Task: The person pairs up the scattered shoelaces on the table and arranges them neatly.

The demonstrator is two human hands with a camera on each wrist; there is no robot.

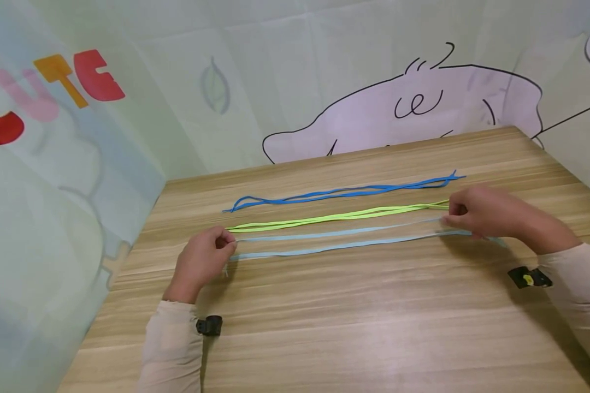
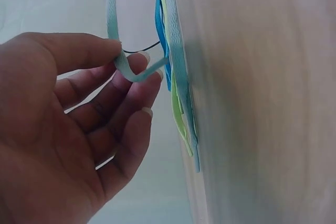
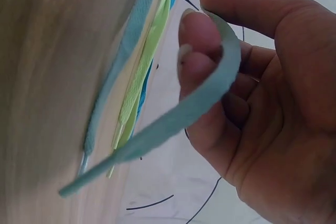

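A pale blue shoelace (image 1: 324, 234) is stretched between both hands, raised off the table. My left hand (image 1: 204, 261) pinches it near its left end between thumb and fingertips; the left wrist view shows the lace (image 2: 112, 17) bending under the thumb. At the other side my right hand (image 1: 494, 218) pinches it too, and in the right wrist view its loose tail (image 3: 176, 114) curves down from the fingers. A second pale blue shoelace (image 1: 324, 249) lies lengthwise on the table, nearer the person. Just beyond the hands lie yellow-green shoelaces (image 1: 334, 217), side by side.
Blue shoelaces (image 1: 344, 192) lie farther back on the wooden table (image 1: 354, 327), roughly parallel to the others. A printed cloth (image 1: 187, 65) with cartoon drawings and letters hangs behind and at the left of the table. Each wrist carries a small black camera (image 1: 210, 326).
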